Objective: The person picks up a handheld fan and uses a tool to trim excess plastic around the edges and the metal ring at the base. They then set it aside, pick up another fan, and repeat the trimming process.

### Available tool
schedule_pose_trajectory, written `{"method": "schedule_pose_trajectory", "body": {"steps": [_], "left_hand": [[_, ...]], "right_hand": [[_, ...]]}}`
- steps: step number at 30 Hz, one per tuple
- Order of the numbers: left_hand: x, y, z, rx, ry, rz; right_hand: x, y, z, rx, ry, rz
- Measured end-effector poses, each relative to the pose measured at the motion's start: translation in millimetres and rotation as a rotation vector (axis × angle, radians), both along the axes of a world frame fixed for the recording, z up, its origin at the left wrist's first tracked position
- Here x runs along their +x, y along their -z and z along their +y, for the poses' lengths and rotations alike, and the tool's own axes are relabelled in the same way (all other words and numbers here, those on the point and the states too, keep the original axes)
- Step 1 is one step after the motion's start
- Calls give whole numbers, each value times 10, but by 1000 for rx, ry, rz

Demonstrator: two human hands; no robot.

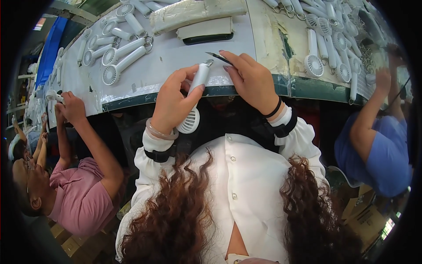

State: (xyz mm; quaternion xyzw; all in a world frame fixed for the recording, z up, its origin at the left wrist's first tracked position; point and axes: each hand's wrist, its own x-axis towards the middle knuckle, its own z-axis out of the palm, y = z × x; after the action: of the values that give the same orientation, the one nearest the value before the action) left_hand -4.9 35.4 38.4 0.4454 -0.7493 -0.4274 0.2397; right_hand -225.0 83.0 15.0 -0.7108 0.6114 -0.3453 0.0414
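My left hand [170, 100] is wrapped round the handle of a white handheld fan [200, 78]. The fan's round grille points down toward my lap, past the table edge, while the handle's end points up and away. A small metal ring or clasp [209, 63] sits at that end. Between the thumb and fingers of my right hand [258, 83] is a pair of dark, slim, pointed tweezers [219, 57]. Their tip reaches left, just above the metal piece, and I cannot tell whether the two touch.
White handheld fans [115, 66] lie in a pile at the left, with more fans [323, 48] at the right. A wrapped white bundle [198, 16] and a black-edged pad [207, 38] lie ahead. Co-workers in pink [83, 189] and blue [378, 154] work on either side.
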Motion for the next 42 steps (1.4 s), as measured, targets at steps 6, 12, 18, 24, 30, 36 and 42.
{"method": "schedule_pose_trajectory", "body": {"steps": [6,12,18,24,30,36,42], "left_hand": [[-5,-99,-1,621,97,462],[73,-101,-111,1078,238,921],[-29,56,-1,843,243,992],[-51,254,-35,579,106,1017],[-58,171,-109,282,-22,589],[-50,67,-254,-270,-125,78],[-133,1,-374,-412,32,-158]], "right_hand": [[-86,-6,-106,163,-256,-603],[-147,-44,-115,286,-231,-730],[-116,-116,-112,442,-168,-762],[33,-47,-122,435,-173,-754],[83,-20,-193,330,-252,-826],[6,79,-290,220,-208,-864],[-35,55,-281,273,-231,-992]]}}
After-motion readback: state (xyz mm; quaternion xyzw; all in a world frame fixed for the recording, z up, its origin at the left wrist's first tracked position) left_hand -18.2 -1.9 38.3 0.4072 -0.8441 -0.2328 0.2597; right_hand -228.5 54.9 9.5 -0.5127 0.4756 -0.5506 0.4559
